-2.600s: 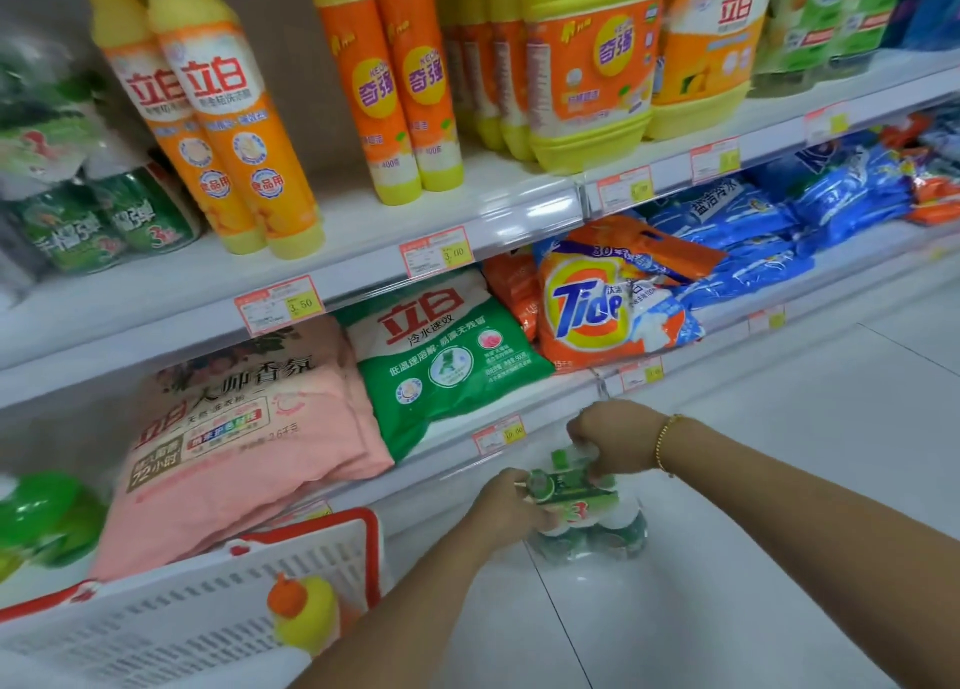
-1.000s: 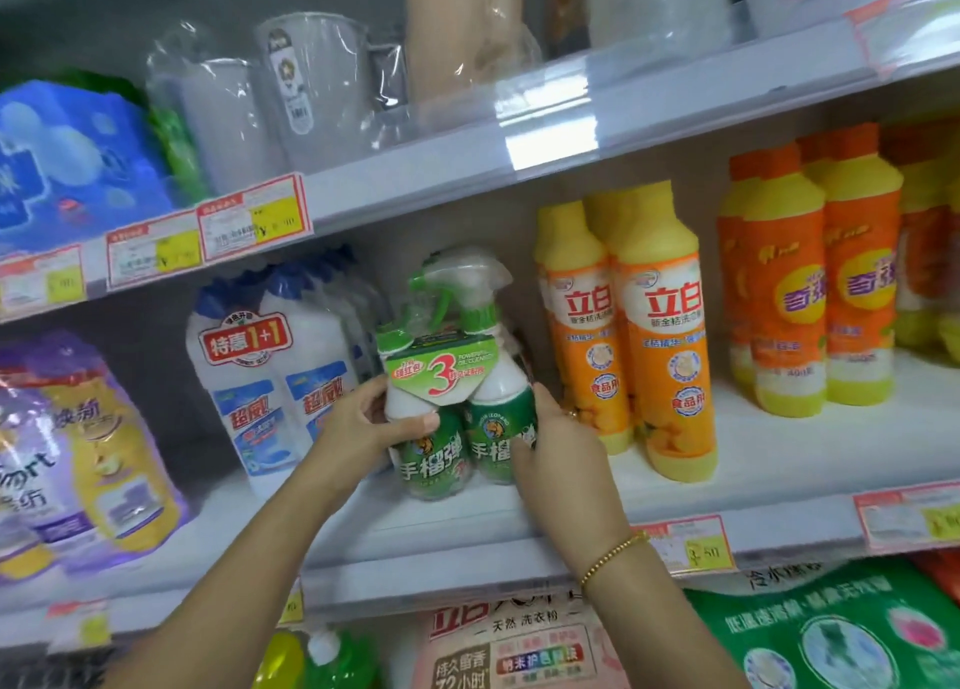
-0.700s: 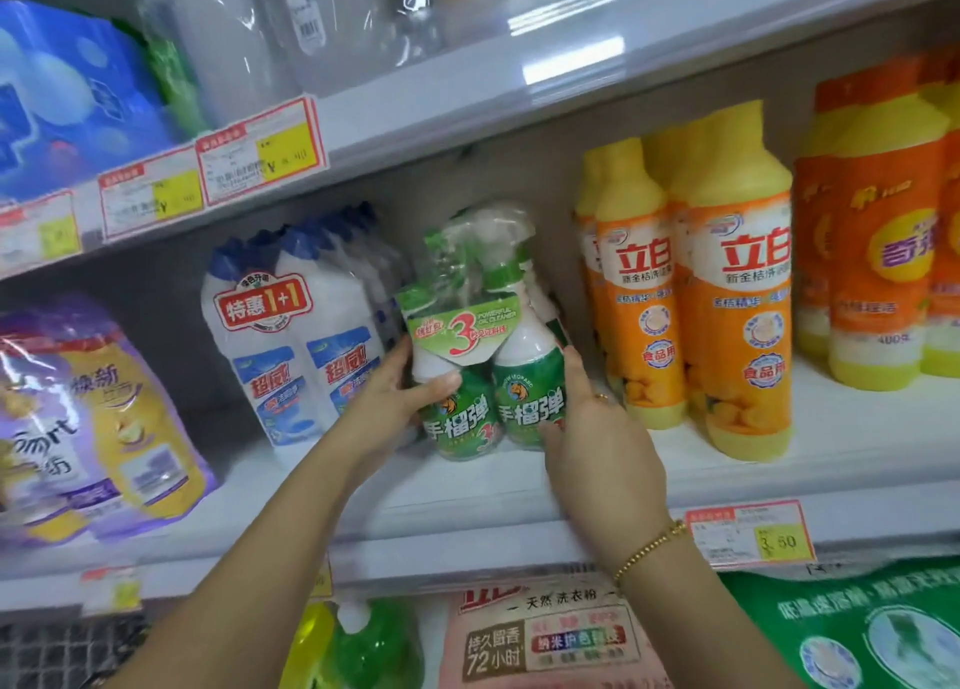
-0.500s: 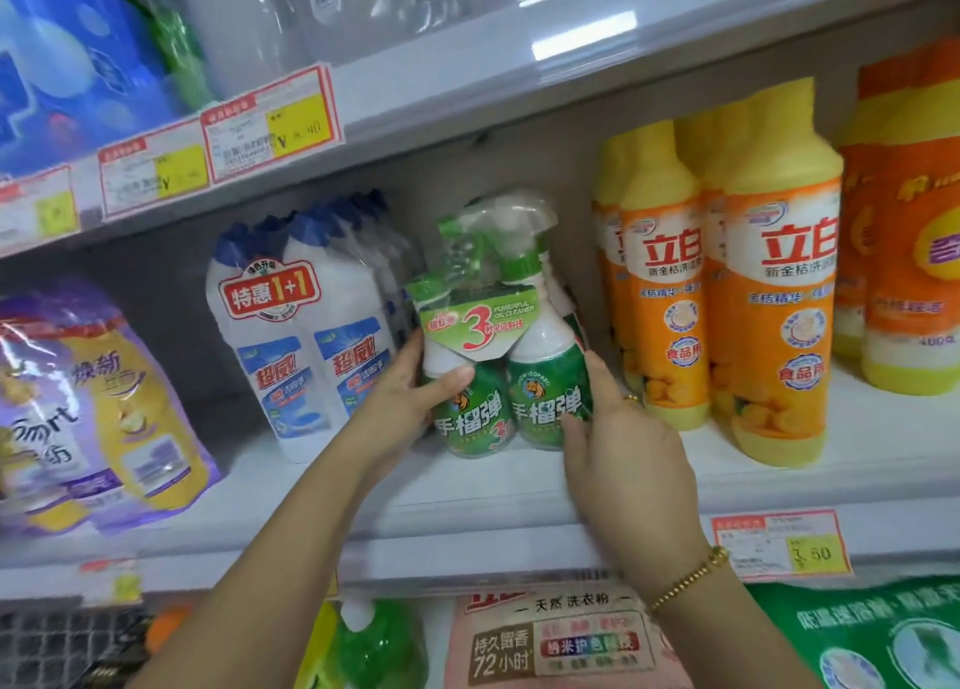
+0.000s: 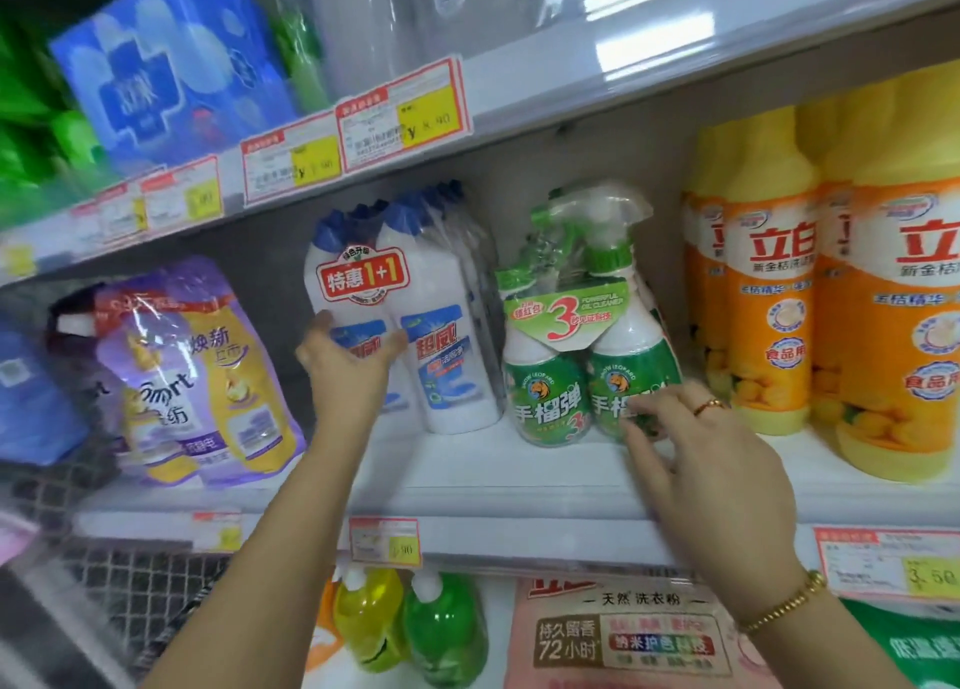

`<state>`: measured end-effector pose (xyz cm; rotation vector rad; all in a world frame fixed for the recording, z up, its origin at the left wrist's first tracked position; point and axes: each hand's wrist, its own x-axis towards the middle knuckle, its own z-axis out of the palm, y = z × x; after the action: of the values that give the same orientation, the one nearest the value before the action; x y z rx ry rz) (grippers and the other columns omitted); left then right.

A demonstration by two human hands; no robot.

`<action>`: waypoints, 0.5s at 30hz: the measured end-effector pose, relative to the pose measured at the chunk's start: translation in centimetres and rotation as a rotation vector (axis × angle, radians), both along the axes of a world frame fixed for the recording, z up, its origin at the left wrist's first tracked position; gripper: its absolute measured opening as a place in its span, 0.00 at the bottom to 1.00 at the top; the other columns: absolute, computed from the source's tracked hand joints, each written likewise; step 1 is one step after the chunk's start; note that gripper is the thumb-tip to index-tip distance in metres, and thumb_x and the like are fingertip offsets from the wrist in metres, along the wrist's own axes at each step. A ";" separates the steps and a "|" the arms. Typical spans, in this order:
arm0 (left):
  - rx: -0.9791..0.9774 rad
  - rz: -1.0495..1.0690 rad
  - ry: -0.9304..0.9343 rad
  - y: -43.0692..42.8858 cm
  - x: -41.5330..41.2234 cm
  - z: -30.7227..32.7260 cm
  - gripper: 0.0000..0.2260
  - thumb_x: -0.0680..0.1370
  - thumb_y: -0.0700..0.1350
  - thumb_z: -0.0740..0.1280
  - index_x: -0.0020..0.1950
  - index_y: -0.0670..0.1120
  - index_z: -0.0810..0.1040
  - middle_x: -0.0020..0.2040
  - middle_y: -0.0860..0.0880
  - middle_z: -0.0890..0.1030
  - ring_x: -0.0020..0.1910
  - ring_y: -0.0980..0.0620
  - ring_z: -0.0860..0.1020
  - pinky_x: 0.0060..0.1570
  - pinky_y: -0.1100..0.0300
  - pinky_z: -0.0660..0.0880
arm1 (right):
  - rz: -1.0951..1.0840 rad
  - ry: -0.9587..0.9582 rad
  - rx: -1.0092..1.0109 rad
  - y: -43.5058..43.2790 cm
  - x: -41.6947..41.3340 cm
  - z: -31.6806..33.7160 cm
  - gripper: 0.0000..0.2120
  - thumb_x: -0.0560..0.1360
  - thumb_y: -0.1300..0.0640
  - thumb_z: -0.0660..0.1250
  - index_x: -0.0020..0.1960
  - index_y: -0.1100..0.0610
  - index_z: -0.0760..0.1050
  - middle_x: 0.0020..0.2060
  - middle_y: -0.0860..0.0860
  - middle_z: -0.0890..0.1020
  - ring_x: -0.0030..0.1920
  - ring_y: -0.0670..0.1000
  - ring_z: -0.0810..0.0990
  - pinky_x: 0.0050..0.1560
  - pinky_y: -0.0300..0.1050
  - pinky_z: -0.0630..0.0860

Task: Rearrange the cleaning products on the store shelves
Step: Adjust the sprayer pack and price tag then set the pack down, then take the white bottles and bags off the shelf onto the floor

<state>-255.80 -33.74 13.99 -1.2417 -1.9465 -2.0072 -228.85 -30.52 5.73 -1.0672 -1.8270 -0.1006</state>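
A shrink-wrapped three-pack of green spray cleaner (image 5: 550,392) stands upright on the middle shelf (image 5: 519,485), between a white twin-pack of blue-capped bottles (image 5: 447,335) and the yellow-orange detergent bottles (image 5: 769,324). My left hand (image 5: 345,361) is spread against the front of the white twin-pack's left bottle, thumb out to the right. My right hand (image 5: 696,459) hovers low in front of the green pack. Its bent fingertips touch the right bottle's base; it does not grip the pack.
Purple and yellow refill pouches (image 5: 208,376) lean at the shelf's left. Price tags (image 5: 400,111) line the upper shelf edge, below a blue pack (image 5: 171,64). Under the middle shelf are yellow and green bottles (image 5: 410,631), a pink powder bag (image 5: 623,636) and a mesh basket (image 5: 135,589).
Both hands have let go of the green three-pack, which now stands on the shelf. My left hand has moved left onto the white twin-pack. My right hand has eased back to its fingertips.
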 end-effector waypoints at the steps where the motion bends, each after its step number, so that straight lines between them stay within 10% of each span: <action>1: -0.031 -0.070 -0.066 0.3 -1.4 0.4 0.30 0.66 0.42 0.78 0.64 0.42 0.70 0.61 0.45 0.77 0.55 0.49 0.79 0.53 0.59 0.78 | 0.001 0.002 -0.010 -0.1 0.0 0.0 0.08 0.69 0.56 0.73 0.47 0.56 0.80 0.42 0.51 0.81 0.35 0.54 0.79 0.31 0.37 0.63; 9: -0.245 -0.301 -0.332 -2.5 -4.2 2.5 0.30 0.64 0.38 0.77 0.64 0.41 0.72 0.53 0.44 0.83 0.48 0.45 0.84 0.46 0.48 0.80 | 0.250 0.279 -0.169 -1.4 0.6 0.8 0.14 0.71 0.58 0.71 0.57 0.54 0.77 0.48 0.49 0.79 0.46 0.50 0.79 0.42 0.43 0.72; 15: -0.192 -0.105 0.015 -7.7 1.0 1.2 0.21 0.65 0.35 0.78 0.54 0.42 0.77 0.45 0.50 0.83 0.35 0.62 0.80 0.29 0.70 0.75 | 0.516 0.456 -0.306 -5.9 -0.1 2.3 0.20 0.71 0.59 0.72 0.61 0.49 0.72 0.50 0.44 0.78 0.45 0.42 0.78 0.45 0.34 0.76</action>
<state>-254.77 -41.39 15.20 -1.4245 -2.1521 -1.8863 -228.98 -36.43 8.01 -0.7080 -1.6620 0.6930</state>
